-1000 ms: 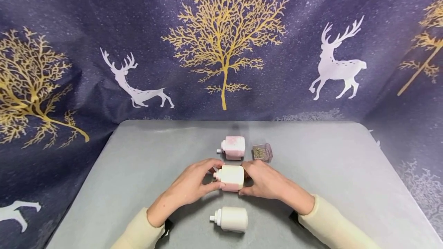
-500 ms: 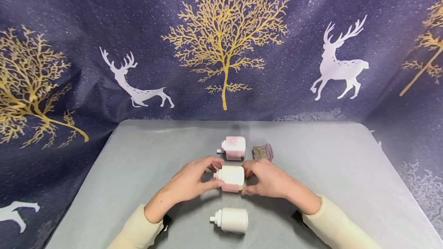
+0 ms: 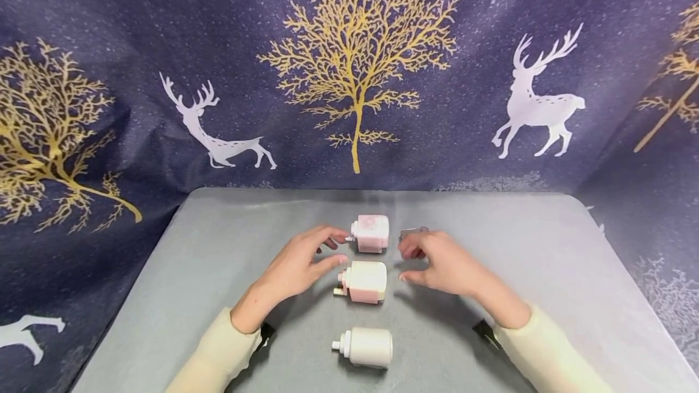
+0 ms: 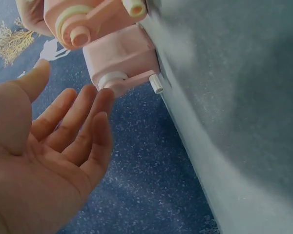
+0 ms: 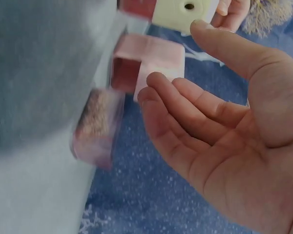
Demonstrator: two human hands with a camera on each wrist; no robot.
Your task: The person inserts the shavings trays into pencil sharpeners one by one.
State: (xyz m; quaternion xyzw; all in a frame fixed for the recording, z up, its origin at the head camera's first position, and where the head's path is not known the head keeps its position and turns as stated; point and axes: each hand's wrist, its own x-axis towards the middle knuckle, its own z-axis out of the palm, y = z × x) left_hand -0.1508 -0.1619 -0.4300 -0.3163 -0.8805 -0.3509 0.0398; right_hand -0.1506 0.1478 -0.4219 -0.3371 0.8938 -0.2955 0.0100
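Three hand-crank pencil sharpeners stand in a row: a pink one [image 3: 372,234] farthest, a cream-and-pink one [image 3: 367,281] in the middle, a white one [image 3: 370,347] nearest. My left hand [image 3: 303,262], fingers relaxed and holding nothing, has its fingertips close to the pink sharpener's crank [image 4: 136,81]. To the right, my right hand [image 3: 442,262] is loosely bent around nothing, beside the pink and middle sharpeners. A clear shavings drawer [image 5: 97,126] with pencil shavings lies past its fingers, mostly hidden by it in the head view. The pink sharpener shows a dark open slot [image 5: 126,75] in the right wrist view.
All of this stands on a grey table [image 3: 246,217]. A dark blue cloth [image 3: 218,35] printed with deer and golden trees hangs behind and beside it. Both wrists wear dark straps with cameras.
Both hands have let go of the middle sharpener and moved away from the person, the left toward the pink sharpener, the right outward over the drawer. The middle sharpener's crank now shows.
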